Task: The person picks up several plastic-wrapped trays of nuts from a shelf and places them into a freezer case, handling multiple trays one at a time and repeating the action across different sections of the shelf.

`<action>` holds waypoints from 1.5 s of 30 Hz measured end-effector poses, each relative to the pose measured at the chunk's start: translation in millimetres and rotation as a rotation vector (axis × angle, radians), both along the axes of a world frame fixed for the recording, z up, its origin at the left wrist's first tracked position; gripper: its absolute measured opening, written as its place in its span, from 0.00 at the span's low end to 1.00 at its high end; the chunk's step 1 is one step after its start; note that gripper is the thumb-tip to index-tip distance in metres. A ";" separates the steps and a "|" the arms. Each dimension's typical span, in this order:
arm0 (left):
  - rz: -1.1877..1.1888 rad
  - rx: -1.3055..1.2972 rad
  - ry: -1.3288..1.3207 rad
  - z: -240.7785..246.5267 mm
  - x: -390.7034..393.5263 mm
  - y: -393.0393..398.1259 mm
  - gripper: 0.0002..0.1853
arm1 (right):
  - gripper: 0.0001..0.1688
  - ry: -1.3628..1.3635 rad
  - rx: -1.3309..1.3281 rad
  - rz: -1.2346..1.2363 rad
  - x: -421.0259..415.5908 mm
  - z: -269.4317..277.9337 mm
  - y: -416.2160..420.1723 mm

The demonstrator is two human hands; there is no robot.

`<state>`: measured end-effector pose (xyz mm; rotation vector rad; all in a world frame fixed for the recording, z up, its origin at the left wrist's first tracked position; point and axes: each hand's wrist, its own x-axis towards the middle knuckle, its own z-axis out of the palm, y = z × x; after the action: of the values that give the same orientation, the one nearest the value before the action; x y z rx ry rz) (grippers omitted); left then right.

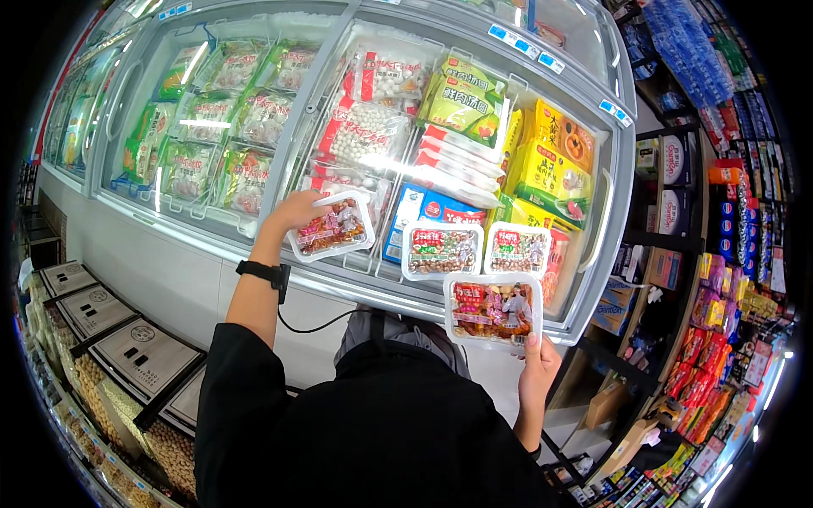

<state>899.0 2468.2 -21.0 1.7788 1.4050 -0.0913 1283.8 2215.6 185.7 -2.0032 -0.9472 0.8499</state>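
My left hand (298, 209) grips the upper left corner of a sealed plastic food tray (335, 227), tilted above the front edge of a chest freezer. With thumb and fingers, my right hand (540, 359) holds the lower right corner of another sealed tray (493, 310) with reddish-brown food. Just behind that one, a white tray of small brown pieces (443, 251) and a similar smaller-looking tray (517, 249) lie side by side on the freezer's glass lid, near its front edge. Frozen food packs show beneath the glass.
The chest freezer (444, 317) spans the front, with bags of white frozen balls (368, 130), green packs (460, 101) and yellow packs (559, 165) inside. Bulk bins with printed lids (143, 355) stand at lower left. Stocked shelves (660, 241) line the right. A black cable (317, 330) hangs near my body.
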 end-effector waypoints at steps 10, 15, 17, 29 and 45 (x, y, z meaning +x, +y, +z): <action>0.345 0.659 0.313 10.2 47.0 -32.2 0.19 | 0.21 0.021 0.147 0.217 56.3 8.8 23.4; 0.530 0.405 -0.463 95.9 125.9 -87.8 0.13 | 0.20 0.358 0.166 0.238 74.8 7.0 33.7; 0.577 0.142 -0.787 144.9 158.4 -123.8 0.16 | 0.18 0.635 0.193 0.208 78.0 -0.5 36.1; 0.936 0.140 -0.914 220.4 205.1 -266.4 0.17 | 0.17 1.093 0.107 0.574 61.8 -18.7 32.7; 1.167 0.274 -1.053 208.9 95.1 -325.3 0.18 | 0.18 1.133 -0.452 1.158 -87.2 -29.8 2.6</action>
<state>994.1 2142.9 187.9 0.6591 1.3795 1.4571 1196.6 2218.2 155.9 -0.7066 -1.1584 2.5903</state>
